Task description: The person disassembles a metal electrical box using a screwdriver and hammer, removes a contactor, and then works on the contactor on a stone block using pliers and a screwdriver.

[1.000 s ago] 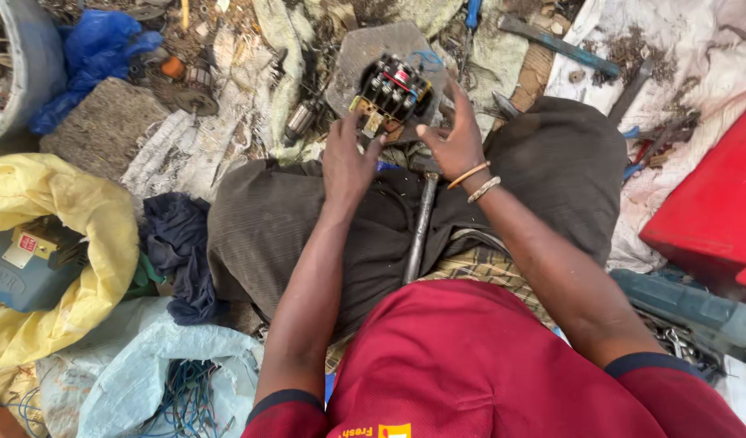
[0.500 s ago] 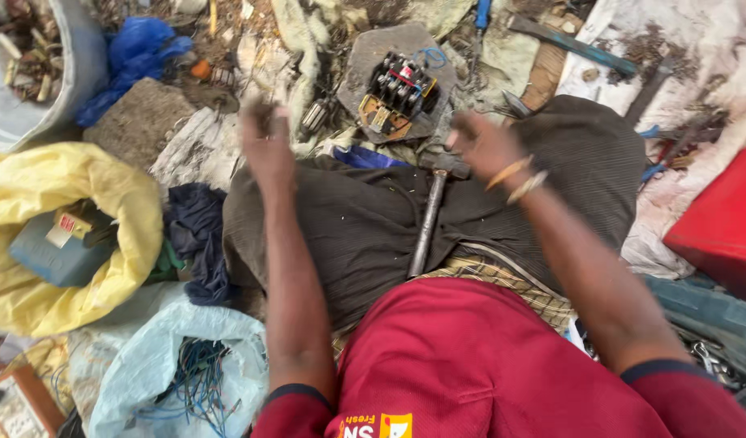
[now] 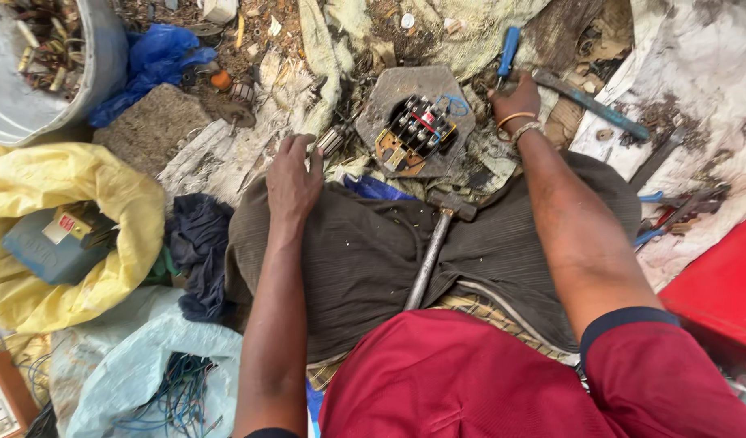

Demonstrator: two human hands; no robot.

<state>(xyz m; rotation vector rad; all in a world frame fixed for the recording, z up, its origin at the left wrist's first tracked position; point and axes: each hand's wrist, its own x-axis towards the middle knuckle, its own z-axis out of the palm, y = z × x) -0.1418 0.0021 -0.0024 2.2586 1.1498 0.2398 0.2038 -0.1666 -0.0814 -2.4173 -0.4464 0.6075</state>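
Gripping blue-handled screwdriver [image 3: 508, 50]; right hand [image 3: 515, 97]

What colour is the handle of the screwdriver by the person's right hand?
Blue, seen in the head view: screwdriver, right hand.

You sit on dirt ground [image 3: 405, 32] littered with scrap under daylight. Left of the crumpled yellow plastic sack [image 3: 73, 235] nothing shows; above it stands a grey metal bucket [image 3: 57, 81], below it a pale blue bag [image 3: 138, 373].

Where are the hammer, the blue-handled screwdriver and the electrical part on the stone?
hammer [image 3: 428, 251], head view, middle of its metal handle.
blue-handled screwdriver [image 3: 508, 47], head view, blue grip.
electrical part [image 3: 413, 134], head view, black body.
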